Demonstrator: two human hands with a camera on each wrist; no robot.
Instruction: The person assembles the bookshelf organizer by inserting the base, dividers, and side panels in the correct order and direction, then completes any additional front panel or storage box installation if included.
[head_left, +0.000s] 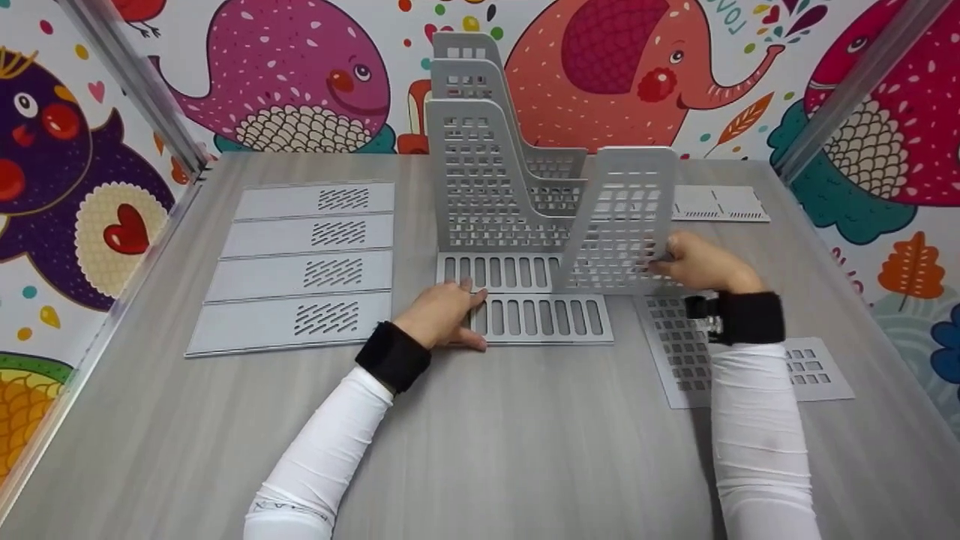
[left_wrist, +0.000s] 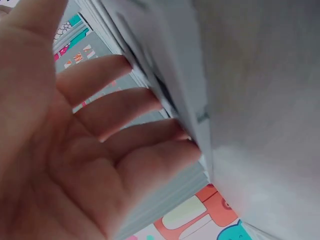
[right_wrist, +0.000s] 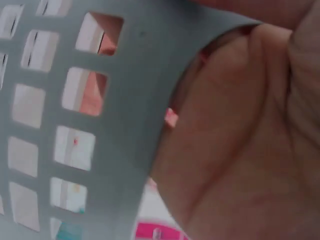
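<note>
Gripping gray perforated panel (head_left: 626,217) by right edge with right hand (head_left: 705,262), fingers curled round edge; panel upright at right end of slotted base (head_left: 555,341), seating impossible to tell. Touching left end of base with left hand (head_left: 441,311), fingers spread, fairly straight. Could fail to seat, likely from tilt or from pushing without sight of bottom edge. Could skew or slide base on smooth-looking worktop (head_left: 525,442) from uneven push or slack bracing. Could also bump three other upright panels (head_left: 480,180) alongside by swinging sideways, or drag flat perforated sheet (head_left: 679,360) with right sleeve (head_left: 757,427). Worktop pale gray, wood-grained. Four slitted strips (head_left: 277,281) flat at left; pale sheet (head_left: 720,202) flat at back right. Around: cartoon animal mural (head_left: 600,97) on walls, metal posts (head_left: 142,86) at back corners.
</note>
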